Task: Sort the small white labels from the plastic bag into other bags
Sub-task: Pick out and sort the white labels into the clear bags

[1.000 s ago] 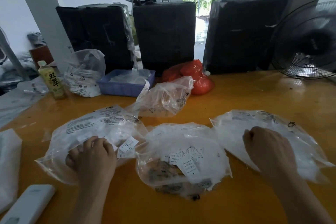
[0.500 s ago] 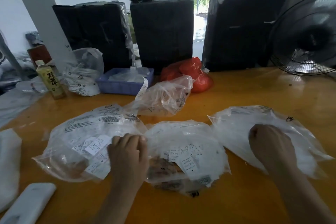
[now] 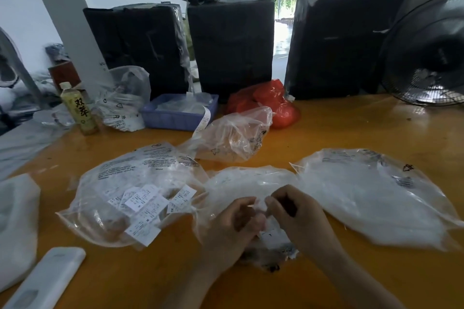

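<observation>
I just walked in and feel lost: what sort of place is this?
Probably a warehouse or packing workshop. Three big black wrapped bundles stand behind the orange worktable, clear plastic bags of small white printed labels lie on it, and a high hall opens onto a wide doorway behind.

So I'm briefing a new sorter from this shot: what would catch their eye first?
Probably both hands, left hand and right hand, meeting over the middle clear bag at the near edge of the orange table. Next, the left bag showing white labels, then the red bag behind.
</observation>
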The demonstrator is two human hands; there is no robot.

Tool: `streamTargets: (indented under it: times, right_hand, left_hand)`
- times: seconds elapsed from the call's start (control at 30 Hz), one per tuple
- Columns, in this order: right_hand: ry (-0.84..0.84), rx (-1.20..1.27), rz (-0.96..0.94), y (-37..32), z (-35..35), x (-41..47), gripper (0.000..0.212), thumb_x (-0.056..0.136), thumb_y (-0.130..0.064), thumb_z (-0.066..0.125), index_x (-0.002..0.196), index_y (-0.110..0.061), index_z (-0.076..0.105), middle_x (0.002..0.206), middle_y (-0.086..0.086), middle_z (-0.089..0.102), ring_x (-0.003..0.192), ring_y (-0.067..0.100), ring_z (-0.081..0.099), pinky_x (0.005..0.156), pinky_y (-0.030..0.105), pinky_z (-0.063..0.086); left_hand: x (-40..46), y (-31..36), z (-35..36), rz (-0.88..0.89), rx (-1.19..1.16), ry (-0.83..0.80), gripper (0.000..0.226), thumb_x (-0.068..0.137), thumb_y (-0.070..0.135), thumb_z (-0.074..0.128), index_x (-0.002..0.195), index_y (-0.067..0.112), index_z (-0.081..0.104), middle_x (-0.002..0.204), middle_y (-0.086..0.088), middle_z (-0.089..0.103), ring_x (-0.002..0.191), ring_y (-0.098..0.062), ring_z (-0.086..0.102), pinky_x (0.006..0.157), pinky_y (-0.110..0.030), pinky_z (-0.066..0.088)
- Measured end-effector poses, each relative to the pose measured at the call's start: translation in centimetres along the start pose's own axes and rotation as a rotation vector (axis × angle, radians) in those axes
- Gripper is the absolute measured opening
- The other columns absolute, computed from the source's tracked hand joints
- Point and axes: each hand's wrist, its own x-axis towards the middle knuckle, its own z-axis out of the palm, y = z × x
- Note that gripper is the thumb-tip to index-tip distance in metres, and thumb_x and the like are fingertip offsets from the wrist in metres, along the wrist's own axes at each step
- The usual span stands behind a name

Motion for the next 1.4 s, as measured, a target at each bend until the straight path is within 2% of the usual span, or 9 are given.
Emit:
streamTargets:
  times: [0.13,0.27,0.43,0.57,0.67,0.83,0.97,1.17,1.4]
  right_hand:
    - [0.026,-0.124,-0.023,0.3,0.8,-0.3,0.016,0.096,-0.032,0.067,0.086,-0.039,0.057,0.076,-0.020,0.063,0.074,-0.001,0.062,0.058,0.014,0.046]
    - [0.049,-0.101,0.015,0.4,0.9,-0.3,0.017,0.095,-0.032,0.070,0.090,-0.041,0.057,0.094,-0.034,0.061,0.083,-0.001,0.063,0.064,0.014,0.050]
    - [-0.067,0.029,0.138,0.2,0.8,-0.3,0.043,0.075,-0.070,0.062,0.106,-0.041,0.056,0.092,-0.020,0.067,0.076,0.006,0.067,0.061,0.020,0.052]
    - [-0.067,-0.076,0.080,0.5,1.2,-0.3,0.013,0.093,-0.046,0.067,0.088,-0.035,0.061,0.082,-0.020,0.066,0.071,0.006,0.063,0.058,0.023,0.052]
    - [-0.104,-0.123,0.097,0.8,1.3,-0.3,0.013,0.096,-0.032,0.069,0.088,-0.032,0.059,0.077,-0.010,0.065,0.071,0.011,0.062,0.064,0.033,0.056]
    - [-0.045,-0.033,0.103,0.6,1.1,-0.3,0.008,0.095,-0.033,0.069,0.089,-0.035,0.065,0.085,-0.024,0.067,0.076,0.003,0.065,0.065,0.020,0.053]
    - [-0.009,-0.036,0.114,0.4,0.7,-0.2,0.006,0.097,-0.035,0.066,0.092,-0.039,0.065,0.083,-0.022,0.068,0.079,0.000,0.064,0.069,0.021,0.055]
    - [-0.017,-0.071,0.076,0.4,0.7,-0.2,0.006,0.097,-0.038,0.064,0.092,-0.042,0.062,0.085,-0.019,0.068,0.082,-0.002,0.064,0.070,0.021,0.056]
    - [-0.147,-0.203,0.039,0.9,1.5,-0.2,0.015,0.096,-0.044,0.066,0.082,-0.044,0.059,0.082,-0.027,0.065,0.085,-0.007,0.060,0.069,0.012,0.050]
  left_hand:
    - [-0.1,0.1,0.1,0.011,0.095,0.018,0.069,0.073,0.096,0.051,0.117,0.044,0.066,0.102,0.025,0.076,0.097,0.005,0.071,0.087,-0.015,0.055]
    - [0.2,-0.1,0.1,0.000,0.048,0.113,0.030,0.094,0.061,0.059,0.097,0.039,0.079,0.091,0.015,0.079,0.086,-0.001,0.075,0.079,-0.014,0.056]
    - [0.3,0.2,-0.2,-0.051,-0.019,0.196,0.015,0.097,0.046,0.067,0.097,0.053,0.079,0.102,0.026,0.078,0.098,0.011,0.068,0.080,-0.006,0.049]
    - [0.4,-0.3,-0.2,-0.064,-0.055,0.166,0.012,0.098,0.042,0.071,0.101,0.049,0.080,0.107,0.023,0.078,0.105,0.008,0.068,0.093,-0.023,0.052]
    - [0.3,-0.3,-0.2,-0.052,-0.130,0.154,0.025,0.082,0.058,0.074,0.103,0.045,0.079,0.105,0.014,0.079,0.101,-0.005,0.072,0.095,-0.034,0.059]
    - [0.5,-0.5,-0.4,-0.068,-0.125,0.215,0.008,0.093,0.034,0.077,0.091,0.041,0.081,0.095,0.011,0.081,0.093,-0.001,0.073,0.078,-0.012,0.055]
    - [0.5,-0.4,-0.3,-0.091,-0.151,0.196,0.007,0.093,0.034,0.076,0.090,0.039,0.080,0.094,0.011,0.081,0.090,0.000,0.074,0.075,-0.008,0.053]
    - [0.4,-0.6,-0.4,-0.065,-0.223,0.201,0.033,0.070,0.061,0.078,0.089,0.035,0.079,0.093,0.004,0.082,0.093,-0.009,0.077,0.078,-0.018,0.058]
    - [0.8,-0.5,-0.9,-0.125,-0.543,0.247,0.025,0.072,0.040,0.086,0.085,0.020,0.081,0.105,-0.015,0.080,0.102,-0.029,0.076,0.079,-0.042,0.061]
